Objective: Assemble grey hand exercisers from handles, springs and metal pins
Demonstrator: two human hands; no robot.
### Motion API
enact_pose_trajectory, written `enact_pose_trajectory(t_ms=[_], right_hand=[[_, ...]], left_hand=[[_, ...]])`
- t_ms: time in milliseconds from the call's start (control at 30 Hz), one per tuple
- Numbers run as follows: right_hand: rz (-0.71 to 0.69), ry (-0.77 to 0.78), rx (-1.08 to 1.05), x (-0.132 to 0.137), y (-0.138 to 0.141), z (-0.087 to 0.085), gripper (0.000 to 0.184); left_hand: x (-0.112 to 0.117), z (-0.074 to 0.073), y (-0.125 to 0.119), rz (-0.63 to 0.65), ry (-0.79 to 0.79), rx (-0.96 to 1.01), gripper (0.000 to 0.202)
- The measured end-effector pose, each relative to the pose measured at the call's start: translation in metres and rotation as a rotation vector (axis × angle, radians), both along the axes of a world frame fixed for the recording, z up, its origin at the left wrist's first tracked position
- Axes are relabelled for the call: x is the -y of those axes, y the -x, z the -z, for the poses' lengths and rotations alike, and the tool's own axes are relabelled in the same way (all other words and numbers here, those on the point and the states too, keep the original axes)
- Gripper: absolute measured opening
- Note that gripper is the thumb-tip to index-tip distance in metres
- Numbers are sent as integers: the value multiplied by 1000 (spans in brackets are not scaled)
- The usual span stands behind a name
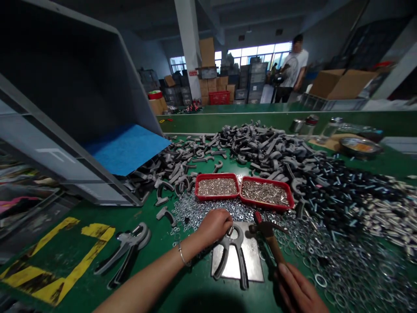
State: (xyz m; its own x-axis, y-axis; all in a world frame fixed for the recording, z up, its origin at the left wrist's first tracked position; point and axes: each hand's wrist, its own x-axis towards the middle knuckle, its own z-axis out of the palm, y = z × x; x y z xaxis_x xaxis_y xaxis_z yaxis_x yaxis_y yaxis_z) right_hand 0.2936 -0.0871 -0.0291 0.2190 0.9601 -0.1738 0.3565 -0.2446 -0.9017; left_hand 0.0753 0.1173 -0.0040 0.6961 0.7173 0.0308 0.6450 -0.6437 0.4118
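A grey-and-black hand grip strengthener lies on a square metal plate, its handles spread toward me. My left hand is closed at the strengthener's top left, fingertips pinched beside a small metal part; what they hold is hidden. My right hand grips the wooden handle of a hammer, whose dark head is over the plate's right edge. A red-handled tool lies partly behind the hammer. Another hand grip strengthener rests on the green table to the left.
Two red trays of small metal pins stand behind the plate. Washers and rings spread around them. Grey handle parts are heaped behind. A tilted grey crate stands left. A person stands at the back.
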Motion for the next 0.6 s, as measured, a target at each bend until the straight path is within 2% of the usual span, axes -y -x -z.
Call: enact_pose_trajectory(t_ms=[67, 133, 233, 300, 333, 400, 467, 533, 600], right_hand=[[34, 74, -96, -2, 4, -2, 63], [42, 73, -95, -2, 6, -6, 64], [-23, 2, 0, -3, 3, -12, 60], [-81, 18, 35, -5, -2, -16, 56], [-103, 44, 43, -7, -5, -19, 54], [-144, 92, 73, -14, -10, -29, 50], [-185, 71, 140, -23, -13, -46, 44], [-239, 17, 218, -32, -13, -67, 40], [-278, -43, 280, -42, -9, -83, 40]], left_hand=[[4, -1, -2, -5, -29, -25, 14], [9, -1, -4, 19, -99, -61, 15], [14, 4, -8, 199, -329, -161, 21], [16, 8, -9, 279, -433, -217, 23], [17, 9, -8, 254, -431, -226, 21], [21, 9, -3, 109, -376, -202, 15], [28, 4, 7, -21, -292, -128, 16], [40, -3, 20, -40, -216, -44, 17], [52, -10, 30, 10, -164, -11, 19]])
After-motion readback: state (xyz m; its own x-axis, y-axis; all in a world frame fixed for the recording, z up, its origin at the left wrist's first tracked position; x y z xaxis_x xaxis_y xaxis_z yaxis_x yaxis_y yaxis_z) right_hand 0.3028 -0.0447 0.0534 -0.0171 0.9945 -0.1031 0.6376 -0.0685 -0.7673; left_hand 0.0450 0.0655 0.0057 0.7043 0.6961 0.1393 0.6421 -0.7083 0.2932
